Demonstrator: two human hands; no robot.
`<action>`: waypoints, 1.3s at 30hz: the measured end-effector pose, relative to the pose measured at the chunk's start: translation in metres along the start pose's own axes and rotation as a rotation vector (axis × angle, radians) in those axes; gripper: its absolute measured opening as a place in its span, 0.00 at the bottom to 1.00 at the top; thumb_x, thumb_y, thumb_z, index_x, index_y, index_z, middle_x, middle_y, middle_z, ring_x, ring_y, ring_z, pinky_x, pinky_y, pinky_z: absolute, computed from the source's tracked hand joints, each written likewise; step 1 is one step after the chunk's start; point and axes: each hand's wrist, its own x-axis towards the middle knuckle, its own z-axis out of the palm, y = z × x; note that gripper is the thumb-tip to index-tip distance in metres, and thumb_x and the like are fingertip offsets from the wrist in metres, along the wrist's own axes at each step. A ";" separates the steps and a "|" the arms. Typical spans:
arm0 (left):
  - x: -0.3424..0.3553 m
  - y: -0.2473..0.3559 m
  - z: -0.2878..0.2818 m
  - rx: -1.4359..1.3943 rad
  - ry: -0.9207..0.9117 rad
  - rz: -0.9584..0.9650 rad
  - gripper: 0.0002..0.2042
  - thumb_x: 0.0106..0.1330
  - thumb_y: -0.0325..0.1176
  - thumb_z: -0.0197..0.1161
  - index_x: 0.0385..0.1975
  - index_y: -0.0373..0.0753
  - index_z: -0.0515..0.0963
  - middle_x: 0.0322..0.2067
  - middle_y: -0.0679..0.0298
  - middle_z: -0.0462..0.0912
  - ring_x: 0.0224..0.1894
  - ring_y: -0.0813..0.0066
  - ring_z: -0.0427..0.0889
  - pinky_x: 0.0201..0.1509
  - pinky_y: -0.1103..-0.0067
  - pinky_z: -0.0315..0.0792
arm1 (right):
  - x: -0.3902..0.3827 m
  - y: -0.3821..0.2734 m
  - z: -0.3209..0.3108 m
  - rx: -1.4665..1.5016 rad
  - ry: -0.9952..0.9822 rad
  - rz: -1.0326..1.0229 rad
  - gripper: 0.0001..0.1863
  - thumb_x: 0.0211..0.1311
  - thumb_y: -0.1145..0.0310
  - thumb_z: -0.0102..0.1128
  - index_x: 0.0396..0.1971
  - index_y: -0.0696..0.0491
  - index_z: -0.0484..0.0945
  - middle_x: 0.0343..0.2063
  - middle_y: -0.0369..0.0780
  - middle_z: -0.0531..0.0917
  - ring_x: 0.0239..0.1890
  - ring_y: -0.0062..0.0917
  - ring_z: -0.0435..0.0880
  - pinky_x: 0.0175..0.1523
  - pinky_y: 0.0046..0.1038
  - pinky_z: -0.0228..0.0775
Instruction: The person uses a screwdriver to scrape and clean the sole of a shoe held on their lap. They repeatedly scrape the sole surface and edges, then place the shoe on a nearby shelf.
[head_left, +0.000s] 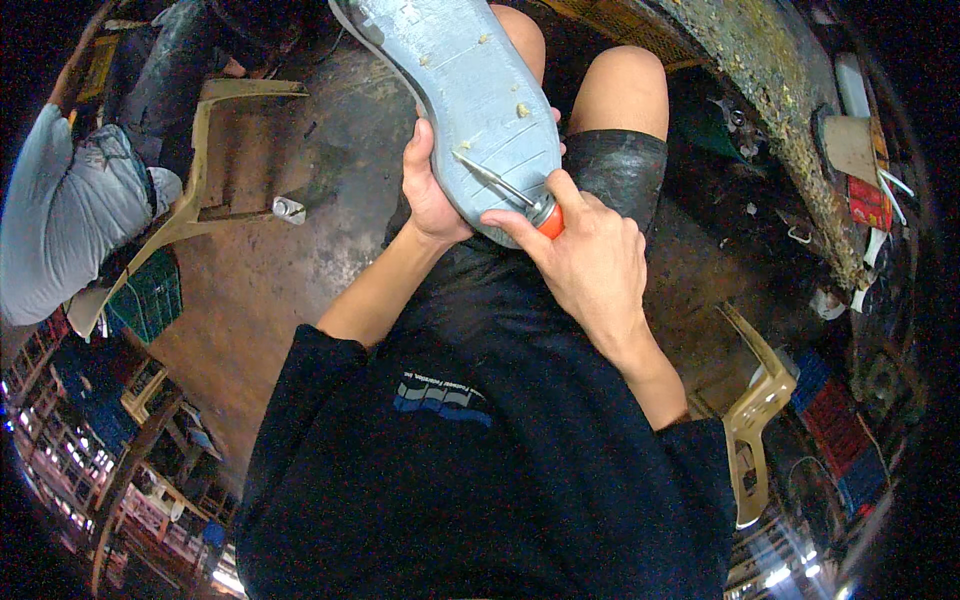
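The grey sole [470, 105], long axis running eleven to five o'clock, lies toward eleven from the right hand [597, 252], which grips an orange-handled tool [516, 194] aimed at ten, while the nearer left hand [437, 203] clasps its lower end.

Grey sole [478, 95] — yellowish-specked; orange-handled tool [514, 190] — slanted across near end.

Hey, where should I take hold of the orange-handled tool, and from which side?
Best probably by its orange handle, from the picture's lower right, where the right grip holds it: the handle is thicker than the slim metal shaft, which points up and left over the grey sole.
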 end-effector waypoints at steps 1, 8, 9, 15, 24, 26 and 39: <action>-0.001 0.000 0.000 -0.016 -0.008 0.001 0.56 0.72 0.80 0.43 0.84 0.34 0.56 0.75 0.36 0.71 0.69 0.40 0.81 0.75 0.50 0.76 | 0.000 0.001 0.000 -0.007 -0.001 0.018 0.38 0.63 0.26 0.72 0.39 0.52 0.81 0.28 0.55 0.89 0.34 0.60 0.91 0.36 0.55 0.81; 0.000 0.002 0.000 0.129 0.042 0.006 0.57 0.70 0.79 0.50 0.86 0.38 0.51 0.79 0.34 0.64 0.76 0.31 0.73 0.79 0.41 0.68 | 0.012 0.021 -0.013 -0.067 0.081 0.157 0.41 0.65 0.22 0.64 0.40 0.53 0.82 0.28 0.57 0.89 0.33 0.59 0.92 0.35 0.58 0.83; 0.001 0.003 0.000 0.120 0.024 0.005 0.57 0.70 0.78 0.51 0.86 0.38 0.51 0.80 0.35 0.64 0.77 0.31 0.71 0.80 0.41 0.68 | 0.012 0.021 -0.012 -0.060 0.061 0.168 0.41 0.65 0.22 0.64 0.40 0.53 0.82 0.28 0.57 0.90 0.33 0.59 0.92 0.35 0.58 0.83; 0.005 0.014 0.006 0.151 0.040 0.043 0.56 0.68 0.73 0.56 0.87 0.38 0.49 0.84 0.46 0.58 0.84 0.35 0.60 0.83 0.41 0.62 | 0.005 0.020 -0.003 -0.015 -0.048 0.134 0.41 0.66 0.23 0.64 0.42 0.53 0.82 0.29 0.57 0.89 0.35 0.61 0.92 0.39 0.57 0.83; 0.007 0.021 -0.008 0.056 0.131 0.094 0.62 0.65 0.90 0.29 0.83 0.38 0.59 0.77 0.48 0.70 0.78 0.43 0.72 0.80 0.47 0.69 | 0.007 0.030 -0.003 -0.015 -0.036 0.201 0.43 0.66 0.22 0.63 0.45 0.55 0.83 0.30 0.58 0.90 0.35 0.59 0.93 0.39 0.57 0.85; 0.007 0.020 -0.011 0.060 0.122 0.099 0.63 0.65 0.90 0.28 0.82 0.37 0.60 0.76 0.46 0.71 0.77 0.43 0.73 0.80 0.48 0.71 | 0.007 0.030 -0.003 -0.031 -0.031 0.174 0.43 0.66 0.21 0.62 0.46 0.55 0.83 0.30 0.58 0.90 0.35 0.59 0.93 0.39 0.58 0.85; 0.008 0.012 -0.006 0.244 0.142 -0.019 0.69 0.55 0.96 0.30 0.81 0.36 0.59 0.74 0.41 0.73 0.75 0.38 0.75 0.79 0.41 0.70 | 0.009 0.014 0.001 0.011 -0.073 0.091 0.39 0.65 0.24 0.68 0.44 0.52 0.83 0.28 0.57 0.89 0.35 0.60 0.92 0.39 0.56 0.83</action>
